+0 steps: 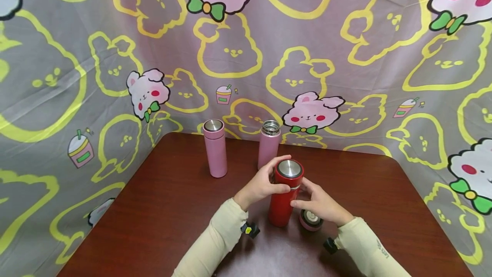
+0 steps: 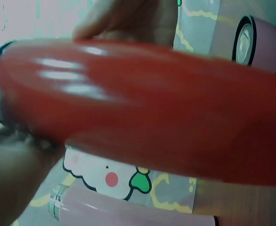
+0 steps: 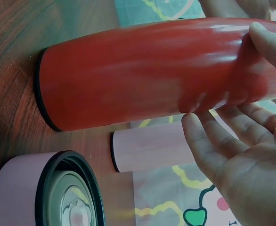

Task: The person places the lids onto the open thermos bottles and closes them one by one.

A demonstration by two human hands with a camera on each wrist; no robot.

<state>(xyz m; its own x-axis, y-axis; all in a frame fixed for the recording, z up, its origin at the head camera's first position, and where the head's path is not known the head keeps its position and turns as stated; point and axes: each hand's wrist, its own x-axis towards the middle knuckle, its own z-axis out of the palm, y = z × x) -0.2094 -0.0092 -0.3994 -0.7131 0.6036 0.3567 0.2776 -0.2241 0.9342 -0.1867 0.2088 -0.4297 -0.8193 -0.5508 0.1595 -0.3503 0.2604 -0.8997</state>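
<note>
A red thermos (image 1: pixel 283 202) with a steel-topped lid (image 1: pixel 290 169) stands upright on the table between the two hands. My left hand (image 1: pixel 265 183) grips it around the lid, thumb in front and fingers behind. Lower on the body, my right hand (image 1: pixel 320 202) holds it between thumb and fingers; the right wrist view shows the thumb (image 3: pixel 270 44) against the red side. Beside its base lies a pink lid (image 1: pixel 310 220), inner side up. Behind the left hand is a pink thermos (image 1: pixel 269 146) with its threaded mouth uncovered.
Farther left stands a second pink thermos (image 1: pixel 216 151) with its lid on. The brown table (image 1: pixel 153 225) ends at a patterned curtain (image 1: pixel 238 54) at the back and left.
</note>
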